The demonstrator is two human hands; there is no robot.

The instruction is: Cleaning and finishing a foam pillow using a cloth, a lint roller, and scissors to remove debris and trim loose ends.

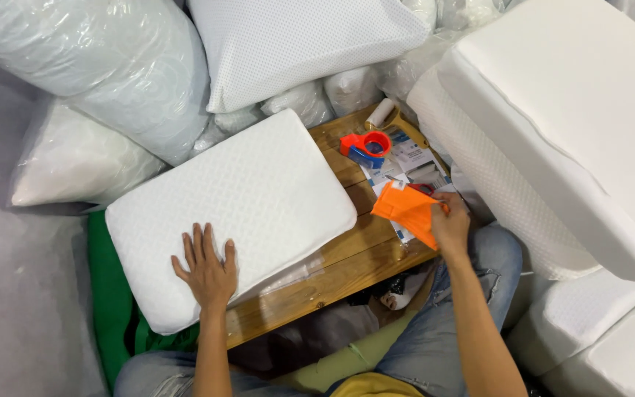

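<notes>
A white quilted foam pillow lies on a low wooden table. My left hand rests flat on the pillow's near corner, fingers spread. My right hand is closed on a folded orange sheet, held just above the table's right end. Under the orange sheet lie printed paper leaflets.
A red and blue tape dispenser and a tape roll sit at the table's far end. Bagged white pillows are stacked behind and left; foam blocks crowd the right. A green cloth hangs under the pillow's left side.
</notes>
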